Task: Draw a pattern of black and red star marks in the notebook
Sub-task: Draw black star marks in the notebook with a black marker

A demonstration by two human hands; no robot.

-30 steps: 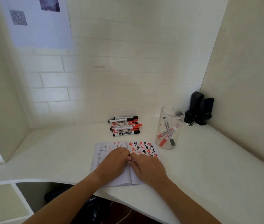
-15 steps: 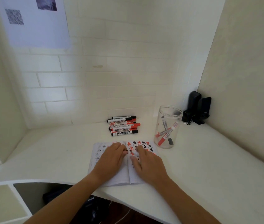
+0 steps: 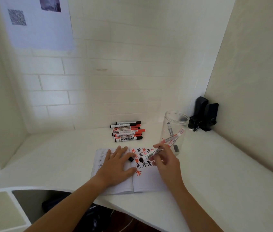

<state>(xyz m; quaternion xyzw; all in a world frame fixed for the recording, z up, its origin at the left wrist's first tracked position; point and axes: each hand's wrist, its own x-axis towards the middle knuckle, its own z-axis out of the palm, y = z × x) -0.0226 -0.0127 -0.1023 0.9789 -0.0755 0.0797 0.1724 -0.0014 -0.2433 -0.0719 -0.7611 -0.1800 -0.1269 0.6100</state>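
Observation:
The open notebook [image 3: 147,181] lies on the white desk, and rows of black and red stars [image 3: 143,159] fill the top of its right page. My left hand [image 3: 115,166] rests flat on the left page, fingers straight and spread. A small black cap [image 3: 130,159] sits right at its index fingertip. My right hand [image 3: 166,163] hovers over the right page and pinches a black marker [image 3: 150,155]. The uncapped tip points left, just above the stars near the spine.
A pile of black and red markers [image 3: 127,131] lies behind the notebook by the tiled wall. A clear jar [image 3: 174,129] holding a few markers stands to the right, with a black device [image 3: 204,118] in the corner. The desk's curved edge [image 3: 109,205] is near me.
Both hands were pressed together on the notebook's spine. Now they have come apart: the right hand holds an uncapped black marker and the cap is at the left index finger.

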